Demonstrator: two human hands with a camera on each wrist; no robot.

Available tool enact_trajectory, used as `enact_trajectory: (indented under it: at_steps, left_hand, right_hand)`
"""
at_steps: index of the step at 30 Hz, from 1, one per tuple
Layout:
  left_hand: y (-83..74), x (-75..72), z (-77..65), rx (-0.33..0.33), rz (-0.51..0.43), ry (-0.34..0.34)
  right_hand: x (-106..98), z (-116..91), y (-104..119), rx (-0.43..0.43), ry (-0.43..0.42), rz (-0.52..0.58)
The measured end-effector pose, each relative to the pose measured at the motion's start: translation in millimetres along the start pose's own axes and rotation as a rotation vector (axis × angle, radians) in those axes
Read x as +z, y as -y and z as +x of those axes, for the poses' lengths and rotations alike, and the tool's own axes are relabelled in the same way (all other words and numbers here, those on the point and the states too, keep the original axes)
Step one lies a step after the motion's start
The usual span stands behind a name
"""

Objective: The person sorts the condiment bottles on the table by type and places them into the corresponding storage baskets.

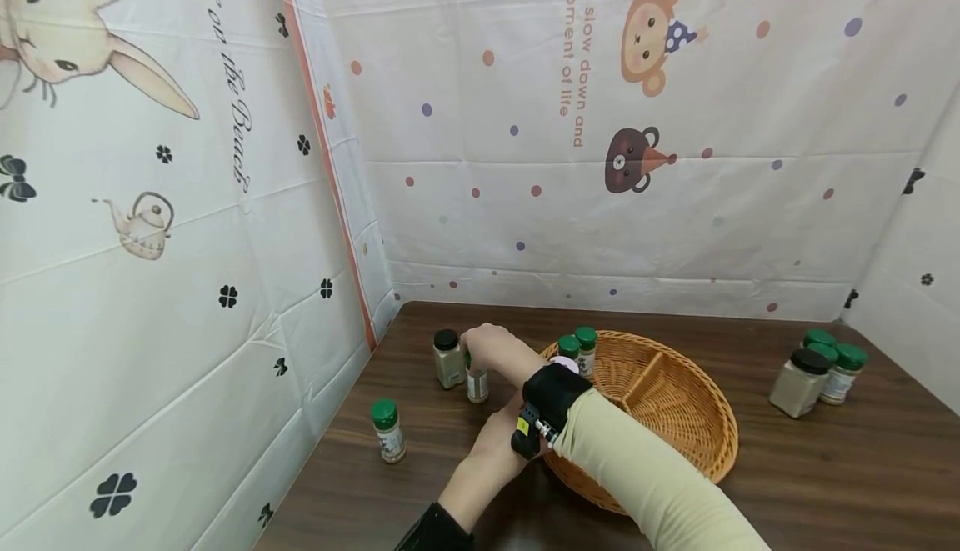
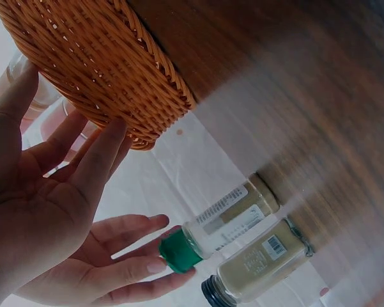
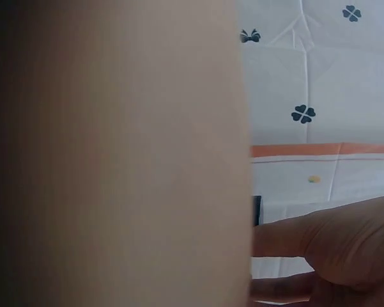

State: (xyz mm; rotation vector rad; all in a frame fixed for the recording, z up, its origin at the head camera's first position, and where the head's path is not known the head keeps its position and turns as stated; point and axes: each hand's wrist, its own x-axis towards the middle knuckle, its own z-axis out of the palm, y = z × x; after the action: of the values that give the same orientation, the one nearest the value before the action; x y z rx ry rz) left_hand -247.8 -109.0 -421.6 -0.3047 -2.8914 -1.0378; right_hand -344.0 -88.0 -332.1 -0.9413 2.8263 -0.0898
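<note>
In the head view my right hand (image 1: 491, 348) reaches across to the left, its fingers round the green cap of a spice bottle (image 1: 477, 386). The left wrist view shows this spice bottle (image 2: 230, 217) with the right hand's fingertips (image 2: 154, 265) at its cap. Right beside it stands a black-capped square spice jar (image 1: 449, 361). My left hand (image 1: 497, 444) is under the right wrist, partly hidden by it. Its fingers, loosely extended, are at the side of a wicker basket (image 2: 108, 64). In the right wrist view a blurred arm covers most of the picture.
The divided wicker basket (image 1: 720, 418) holds green-capped bottles (image 1: 585, 351) in its left part. Another green-capped bottle (image 1: 389, 432) stands at the front left. At the right, a black-capped jar (image 1: 798, 383) stands with several green-capped bottles (image 1: 842, 376). Printed cloth (image 1: 465, 226) hangs behind the table.
</note>
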Motion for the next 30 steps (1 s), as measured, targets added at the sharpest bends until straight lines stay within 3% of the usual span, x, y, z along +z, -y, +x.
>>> enact_trajectory:
  at_steps: [5,9,16,19,30]
  left_hand:
    - [-2.9,1.3,0.9,-0.022,0.026,-0.001]
    - [-6.6,1.4,2.2,-0.014,0.104,0.011]
    - [-6.6,-1.5,-1.5,0.130,0.303,-0.005]
    - [-4.6,0.0,-2.2,0.151,0.307,-0.013]
    - [-3.8,1.3,0.5,0.132,0.304,0.005]
  right_hand:
    - [-3.1,-1.5,-3.4,-0.025,0.005,0.004]
    - [-10.4,-4.5,-8.5,-0.016,0.009,0.078]
    - [-25.4,-9.9,-23.9,-0.045,-0.075,0.151]
    - [-29.9,-13.6,-31.4,-0.050,-0.105,0.168]
    - [-39.8,-26.2,-58.9,-0.030,-0.254,0.257]
